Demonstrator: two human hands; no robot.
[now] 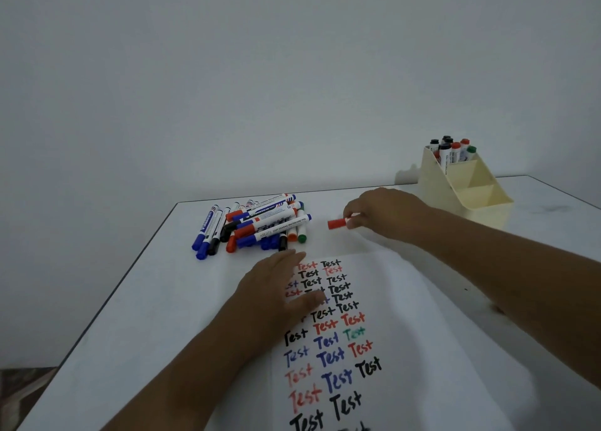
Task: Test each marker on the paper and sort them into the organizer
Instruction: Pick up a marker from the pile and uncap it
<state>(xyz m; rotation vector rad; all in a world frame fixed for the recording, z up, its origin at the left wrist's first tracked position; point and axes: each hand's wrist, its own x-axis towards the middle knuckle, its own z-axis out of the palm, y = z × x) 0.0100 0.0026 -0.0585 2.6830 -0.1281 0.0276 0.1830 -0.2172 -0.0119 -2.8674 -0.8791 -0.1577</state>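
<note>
At two o'clock the cream organizer holds about seven capped markers in its back compartment, while the right hand pinches a red-capped marker and the left hand presses flat on the paper.

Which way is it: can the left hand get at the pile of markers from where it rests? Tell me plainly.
Probably yes. The left hand lies flat on the paper, fingertips pointing toward the pile of markers, with only bare table between them. The right hand, holding a red marker, is off to the side.
</note>
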